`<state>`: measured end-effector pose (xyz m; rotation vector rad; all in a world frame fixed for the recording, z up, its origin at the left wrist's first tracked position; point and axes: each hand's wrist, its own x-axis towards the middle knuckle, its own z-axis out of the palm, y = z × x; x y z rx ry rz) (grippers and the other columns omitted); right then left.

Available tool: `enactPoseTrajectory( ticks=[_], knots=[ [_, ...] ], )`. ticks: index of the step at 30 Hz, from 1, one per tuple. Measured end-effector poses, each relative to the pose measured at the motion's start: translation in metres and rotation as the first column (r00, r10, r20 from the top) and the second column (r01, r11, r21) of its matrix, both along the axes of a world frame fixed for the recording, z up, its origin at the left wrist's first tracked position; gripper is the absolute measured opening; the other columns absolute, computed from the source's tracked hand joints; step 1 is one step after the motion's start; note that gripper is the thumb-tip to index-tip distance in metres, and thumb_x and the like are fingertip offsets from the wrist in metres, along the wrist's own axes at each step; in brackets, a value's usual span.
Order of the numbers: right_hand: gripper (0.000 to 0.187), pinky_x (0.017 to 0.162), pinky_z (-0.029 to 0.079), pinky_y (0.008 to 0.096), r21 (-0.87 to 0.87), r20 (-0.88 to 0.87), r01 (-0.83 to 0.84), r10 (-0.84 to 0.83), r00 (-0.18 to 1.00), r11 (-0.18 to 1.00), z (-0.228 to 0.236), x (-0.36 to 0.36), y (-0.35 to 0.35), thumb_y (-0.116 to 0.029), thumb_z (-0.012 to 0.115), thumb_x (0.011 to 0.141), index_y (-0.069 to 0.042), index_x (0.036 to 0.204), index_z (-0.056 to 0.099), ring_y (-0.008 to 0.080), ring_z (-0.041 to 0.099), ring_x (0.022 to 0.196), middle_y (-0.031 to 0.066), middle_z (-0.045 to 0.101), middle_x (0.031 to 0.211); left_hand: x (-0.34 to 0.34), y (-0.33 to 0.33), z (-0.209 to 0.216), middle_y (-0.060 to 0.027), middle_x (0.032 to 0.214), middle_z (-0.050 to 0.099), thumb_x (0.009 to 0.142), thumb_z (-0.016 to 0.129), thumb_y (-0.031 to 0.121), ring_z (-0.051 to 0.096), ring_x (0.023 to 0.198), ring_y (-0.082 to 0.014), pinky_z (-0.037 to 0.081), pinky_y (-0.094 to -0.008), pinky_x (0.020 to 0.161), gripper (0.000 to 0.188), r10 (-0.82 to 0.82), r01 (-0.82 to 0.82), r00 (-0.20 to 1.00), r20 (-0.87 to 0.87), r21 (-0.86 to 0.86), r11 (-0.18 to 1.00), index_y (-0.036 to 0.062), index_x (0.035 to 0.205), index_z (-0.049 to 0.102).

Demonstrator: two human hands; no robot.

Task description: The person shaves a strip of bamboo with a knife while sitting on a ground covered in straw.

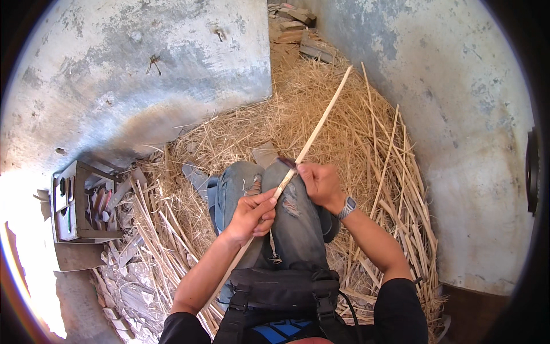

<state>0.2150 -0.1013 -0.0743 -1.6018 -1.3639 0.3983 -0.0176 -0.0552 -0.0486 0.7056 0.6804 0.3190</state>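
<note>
A long pale bamboo strip (322,121) runs slantwise over my lap, its far end up toward the right wall and its near end under my left forearm. My left hand (252,215) pinches it between thumb and fingers above my knees. Farther up, my right hand (320,182) is closed in a fist beside the strip. From that fist a dark blade, apparently a knife (286,162), lies across the strip; its handle is hidden by my fingers. A worn, darker patch shows on the strip between the two hands.
Straw-like shavings (303,97) cover the floor around my legs. More long strips (395,189) lie along the right wall (458,114), others at left. A small wooden stool (71,200) with things inside stands at far left. Wood blocks (317,50) lie at the back.
</note>
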Motion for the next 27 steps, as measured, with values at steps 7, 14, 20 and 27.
enactPoseTrajectory(
  ticks=[7, 14, 20, 27],
  knots=[
    [0.04, 0.049, 0.042, 0.0412, -0.14, 0.169, -0.298, 0.319, 0.933, 0.944, 0.024, 0.013, 0.002, -0.034, 0.057, 0.101, -0.006, 0.076, 0.068, 0.0319, 0.057, 0.051, 0.0159, 0.056, 0.058, 0.009, 0.01, -0.007, 0.0044, 0.066, 0.039, 0.106, 0.052, 0.017, 0.031, 0.041, -0.0039, 0.025, -0.0202, 0.037, 0.038, 0.009, 0.005, 0.986, 0.166, -0.083, 0.997, 0.0041, 0.142, 0.054],
    [0.039, 0.055, 0.039, 0.0337, -0.087, -0.292, -0.23, 0.196, 0.936, 0.969, 0.001, 0.025, -0.008, -0.029, 0.052, 0.105, 0.003, 0.092, 0.07, 0.0086, 0.05, 0.059, 0.009, 0.05, 0.057, 0.012, -0.01, -0.004, 0.0021, 0.067, 0.051, 0.104, 0.058, 0.012, 0.038, 0.046, -0.003, 0.028, -0.0215, 0.041, 0.035, 0.046, -0.042, 0.999, -0.016, 0.198, 0.979, 0.0073, 0.139, 0.06],
    [0.04, 0.05, 0.038, 0.037, 0.025, 0.049, 0.163, -0.164, 0.985, 0.986, 0.022, 0.031, 0.003, -0.029, 0.051, 0.106, 0.004, 0.093, 0.07, 0.0189, 0.048, 0.048, 0.0137, 0.049, 0.056, 0.013, -0.023, -0.015, 0.0049, 0.068, 0.057, 0.101, 0.063, 0.011, 0.046, 0.056, 0.0002, 0.037, -0.0193, 0.05, 0.036, 0.14, -0.007, 0.973, -0.185, 0.579, 0.815, 0.0002, 0.135, 0.062],
    [0.039, 0.049, 0.041, 0.038, 0.027, 0.121, 0.214, -0.216, 0.969, 0.976, 0.018, 0.028, 0.021, -0.031, 0.054, 0.104, 0.001, 0.091, 0.07, 0.0266, 0.056, 0.049, 0.0189, 0.056, 0.06, 0.021, -0.024, -0.011, 0.0037, 0.068, 0.055, 0.102, 0.063, 0.012, 0.044, 0.055, -0.0008, 0.036, -0.0205, 0.048, 0.035, 0.158, 0.007, 0.964, -0.213, 0.615, 0.788, -0.0004, 0.135, 0.063]
  ],
)
